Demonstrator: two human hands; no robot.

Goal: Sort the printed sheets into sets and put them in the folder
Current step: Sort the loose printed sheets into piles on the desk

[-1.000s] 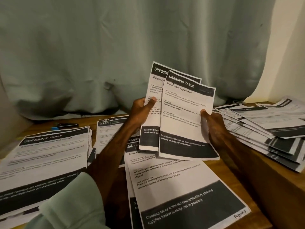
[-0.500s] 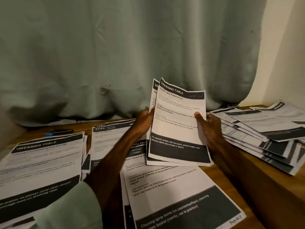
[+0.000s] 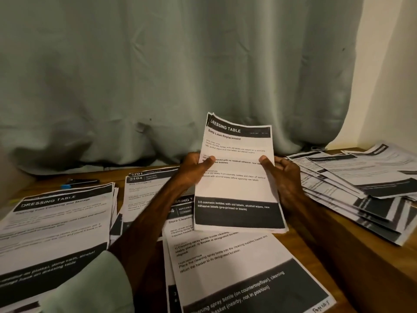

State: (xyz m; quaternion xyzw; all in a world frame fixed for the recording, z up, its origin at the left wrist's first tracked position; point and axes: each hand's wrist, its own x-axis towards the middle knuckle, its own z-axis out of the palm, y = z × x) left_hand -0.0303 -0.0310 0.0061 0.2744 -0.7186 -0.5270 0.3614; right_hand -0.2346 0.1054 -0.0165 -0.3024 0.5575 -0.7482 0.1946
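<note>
I see the left hand (image 3: pixel 194 169) and right hand (image 3: pixel 284 175) holding a thin stack of sheets (image 3: pixel 237 190) by its sides, thumbs on the front, fingers curled behind; it stands up over the wooden table (image 3: pixel 112 176); the paper is flat and white with black bands; only thin edges of the back sheets show; the small print is too blurry to read.

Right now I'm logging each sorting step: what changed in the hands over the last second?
The two held sheets, fanned apart before, have slid together into one squared stack. The left hand and right hand still grip its side edges. The piles on the table have not moved.
</note>
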